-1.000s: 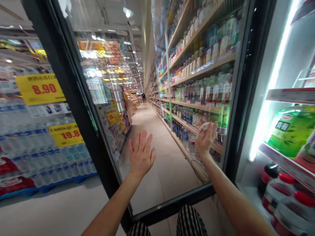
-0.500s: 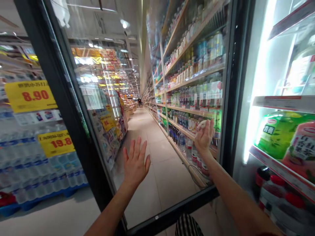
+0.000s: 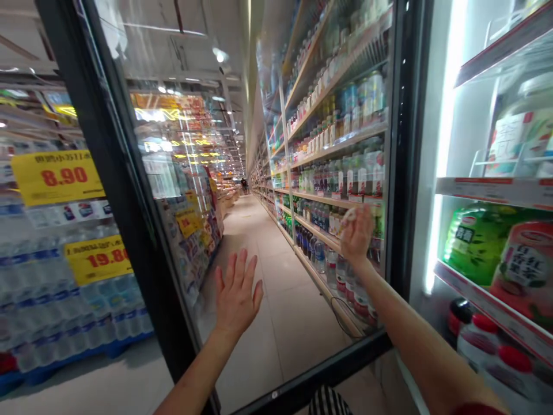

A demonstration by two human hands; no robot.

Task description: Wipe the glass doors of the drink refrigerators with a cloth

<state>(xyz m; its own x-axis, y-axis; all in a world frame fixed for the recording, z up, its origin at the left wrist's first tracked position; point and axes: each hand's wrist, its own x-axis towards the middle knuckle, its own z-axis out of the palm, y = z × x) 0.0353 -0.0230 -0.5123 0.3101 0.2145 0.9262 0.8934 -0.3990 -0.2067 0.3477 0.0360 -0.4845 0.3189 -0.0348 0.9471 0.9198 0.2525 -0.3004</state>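
A glass door (image 3: 259, 357) with a black frame stands open in front of me. My left hand (image 3: 237, 294) lies flat on the glass, fingers stretched and spread, holding nothing. Higher and to the right, near the hinge-side frame, my right hand (image 3: 358, 236) presses a small whitish wad (image 3: 348, 218), which looks like a cloth, against the pane. The right fingers are blurred and hide most of the wad. Through or reflected in the glass show bottle shelves and a long aisle.
On the right, the lit cooler holds a green jug (image 3: 473, 242), a pink jug (image 3: 525, 271) and red-capped bottles (image 3: 514, 358). To the left, packs of water bottles (image 3: 64, 311) are stacked beneath yellow price signs (image 3: 58, 176). A striped black-and-white shape (image 3: 328, 400) shows below the door.
My right hand has shifted slightly up and closer to the door's right frame, with the whitish wad. The left hand stays flat on the glass. The view has shifted a little.
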